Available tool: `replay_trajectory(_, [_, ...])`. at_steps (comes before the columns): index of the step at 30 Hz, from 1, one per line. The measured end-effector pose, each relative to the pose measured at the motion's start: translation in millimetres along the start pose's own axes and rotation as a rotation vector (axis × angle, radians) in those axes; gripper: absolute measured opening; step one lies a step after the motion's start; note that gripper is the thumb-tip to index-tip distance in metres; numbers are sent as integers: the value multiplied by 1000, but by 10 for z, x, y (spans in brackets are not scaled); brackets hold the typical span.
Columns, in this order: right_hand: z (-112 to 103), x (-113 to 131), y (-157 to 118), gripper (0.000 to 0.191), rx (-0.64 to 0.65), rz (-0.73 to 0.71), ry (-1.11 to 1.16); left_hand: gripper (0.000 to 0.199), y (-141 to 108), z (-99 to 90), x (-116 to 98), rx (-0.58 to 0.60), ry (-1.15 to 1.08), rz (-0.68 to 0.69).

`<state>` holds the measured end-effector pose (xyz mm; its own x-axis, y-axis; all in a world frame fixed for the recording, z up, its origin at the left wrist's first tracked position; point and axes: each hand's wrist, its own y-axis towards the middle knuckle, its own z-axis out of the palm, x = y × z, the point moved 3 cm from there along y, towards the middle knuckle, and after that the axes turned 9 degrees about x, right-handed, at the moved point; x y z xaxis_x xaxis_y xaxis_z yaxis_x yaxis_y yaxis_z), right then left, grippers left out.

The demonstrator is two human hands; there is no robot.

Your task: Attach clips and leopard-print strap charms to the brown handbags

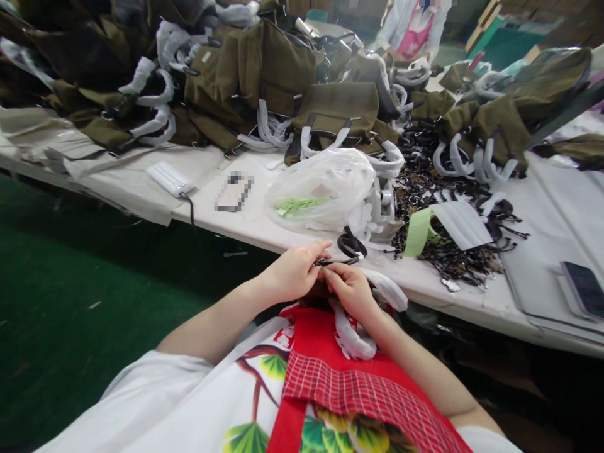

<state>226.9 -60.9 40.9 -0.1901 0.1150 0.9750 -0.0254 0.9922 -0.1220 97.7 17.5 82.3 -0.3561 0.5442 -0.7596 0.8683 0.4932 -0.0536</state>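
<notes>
At the table's front edge, my left hand (pixel 298 269) and my right hand (pixel 348 286) meet, fingertips nearly touching. Both pinch a small dark strap piece (pixel 325 261), partly hidden by the fingers. Below them, against my red apron, is a dark brown item with white-wrapped handles (pixel 352 336), mostly covered by my hands. A coiled black strap (pixel 350 244) lies just beyond my fingers. Behind it rests a clear plastic bag (pixel 330 182) with green strips (pixel 299 206) inside.
Olive bags (pixel 250 69) with white-wrapped handles are heaped along the back of the white table (pixel 207 214). Small black straps (pixel 465 258) pile up at the right, near a phone (pixel 582 289). Another phone (pixel 234 191) lies left of the plastic bag. A person (pixel 415 28) stands behind.
</notes>
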Motion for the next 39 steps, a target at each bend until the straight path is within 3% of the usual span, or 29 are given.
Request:
replay_trajectory(4, [-17,34,0,28,-17,-33,-82,53,-18,37,-59,5,43,66])
replay_trajectory(7, [-29,111,-38,25,-41,-94,-302,42,-5,49,-30,-61,30,75])
replay_trajectory(10, [-56,208,-97,14,-158,-184,-527,39,4,41,15,-168,74,86])
replay_trajectory(12, [-82,245,-123,24,-240,-216,-562,41,-4,43,20,-210,141,112])
replay_trajectory(15, [-104,228,-114,29,-241,-201,-457,43,-34,76,-35,-227,259,175])
replay_trajectory(19, [-91,136,-82,8,-124,-181,-118,46,-64,177,-232,-192,288,406])
replay_trajectory(21, [-84,105,-82,18,-85,-204,24,48,-53,208,-323,-170,206,500])
replay_trajectory(24, [-107,64,-97,28,-133,-173,127,46,18,173,-312,-226,39,348])
replay_trajectory(27, [-145,9,-113,31,-207,-92,264,32,99,170,-192,-131,-100,178])
replay_trajectory(30, [-178,-38,-127,34,-236,-26,347,14,145,211,-78,-33,-186,172])
replay_trajectory(34, [-197,-32,-144,25,-145,-9,436,13,179,248,49,-99,-279,137])
replay_trajectory(37, [-196,0,-163,44,-71,-35,508,10,206,242,116,-125,-370,78])
replay_trajectory(39, [-201,-7,-177,43,-94,-25,519,15,214,223,144,-111,-529,44])
